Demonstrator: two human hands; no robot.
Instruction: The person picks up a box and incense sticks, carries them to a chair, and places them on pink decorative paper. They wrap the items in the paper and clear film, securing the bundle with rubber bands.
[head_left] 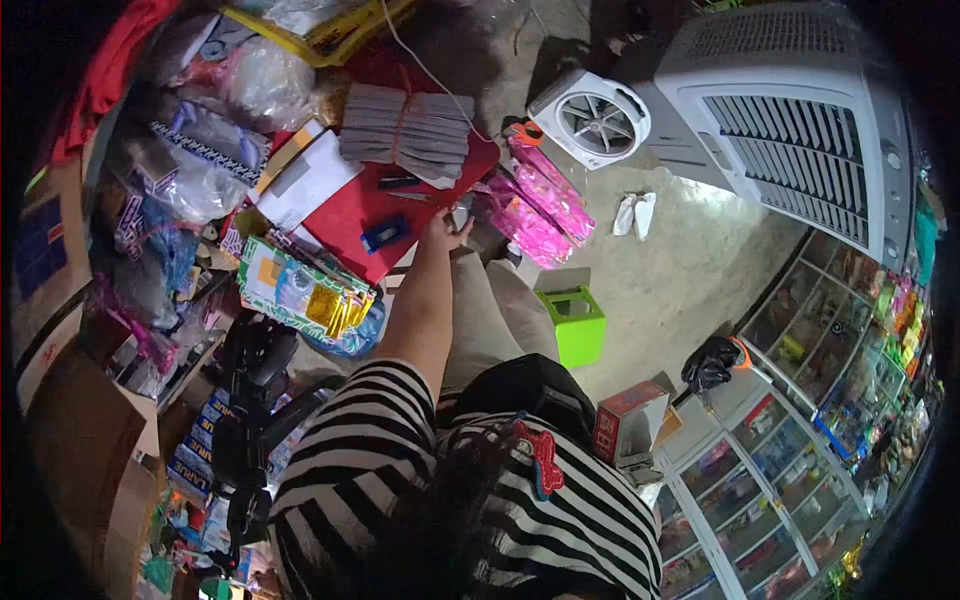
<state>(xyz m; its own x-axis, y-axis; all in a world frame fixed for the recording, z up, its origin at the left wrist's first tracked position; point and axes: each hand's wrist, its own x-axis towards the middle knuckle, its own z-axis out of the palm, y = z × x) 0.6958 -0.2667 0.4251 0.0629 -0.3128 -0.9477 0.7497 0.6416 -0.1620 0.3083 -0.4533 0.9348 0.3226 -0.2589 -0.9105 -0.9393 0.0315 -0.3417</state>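
Just beyond the left hand (443,228) lies bare red board (350,215) — open passage. Right of it, pink packets (535,200) crowd close; past them, grey bundles (405,130) block; leftward, a blue tool (385,234).

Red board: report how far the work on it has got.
Done: a grey stack lies banded on the red board. In hand: the left hand reaches the board's edge beside the pink packets; its grip is unclear. Left: those packets apparently lie loose, unbanded.
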